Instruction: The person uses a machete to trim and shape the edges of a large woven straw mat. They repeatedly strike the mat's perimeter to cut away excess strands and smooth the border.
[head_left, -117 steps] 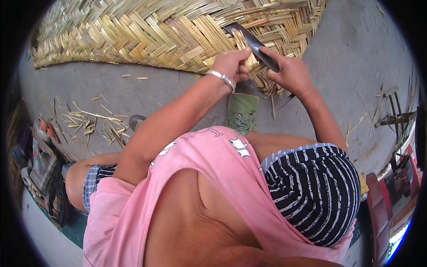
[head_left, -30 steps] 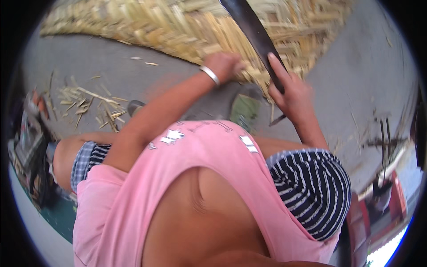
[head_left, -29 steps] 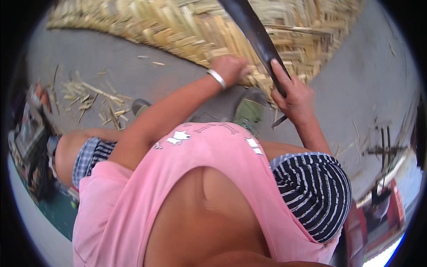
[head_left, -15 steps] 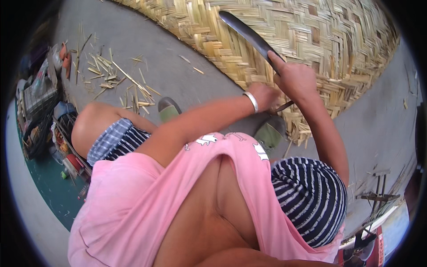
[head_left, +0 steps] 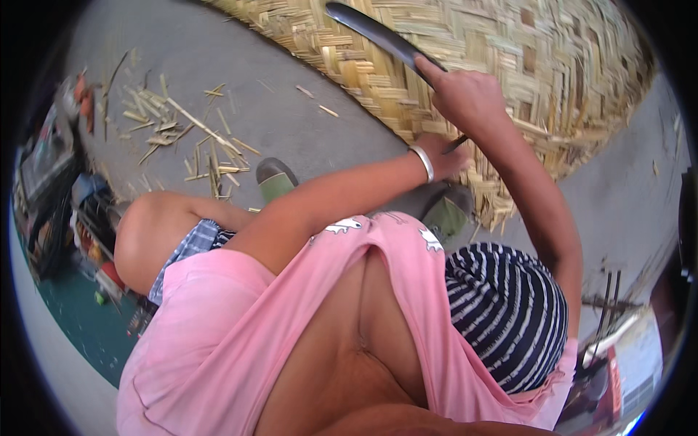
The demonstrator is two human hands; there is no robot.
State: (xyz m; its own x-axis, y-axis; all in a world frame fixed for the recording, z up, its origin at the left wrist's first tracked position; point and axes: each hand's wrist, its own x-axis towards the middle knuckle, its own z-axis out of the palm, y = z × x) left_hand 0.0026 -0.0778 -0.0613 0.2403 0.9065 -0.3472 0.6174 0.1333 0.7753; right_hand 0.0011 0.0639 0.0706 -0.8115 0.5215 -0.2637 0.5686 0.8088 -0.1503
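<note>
A large mat [head_left: 407, 87], woven of flat straw-coloured strips, spreads across the top, its near corner frayed into loose strip ends. Over it my right hand [head_left: 469, 102] is closed around a long curved knife [head_left: 382, 40] with a dark blade. The forefinger lies stretched along the blade, which points up and left; a thin dark end sticks out below the hand. My left hand [head_left: 442, 154], with a silver bangle at the wrist, is at the mat's near edge, just below the right hand. Its fingers are blurred and partly hidden, so its grip is unclear.
Cut strip pieces [head_left: 211, 138] litter the grey floor [head_left: 240, 65] at the left. My shoes [head_left: 276, 178] stand below the mat's edge. Assorted goods [head_left: 43, 182] crowd the far left beside a green surface [head_left: 80, 330]. A metal frame [head_left: 607, 312] stands at the lower right.
My right hand and the knife have shifted up and left across the mat. My left hand has moved slightly right along the mat's near edge. The view has also shifted a little.
</note>
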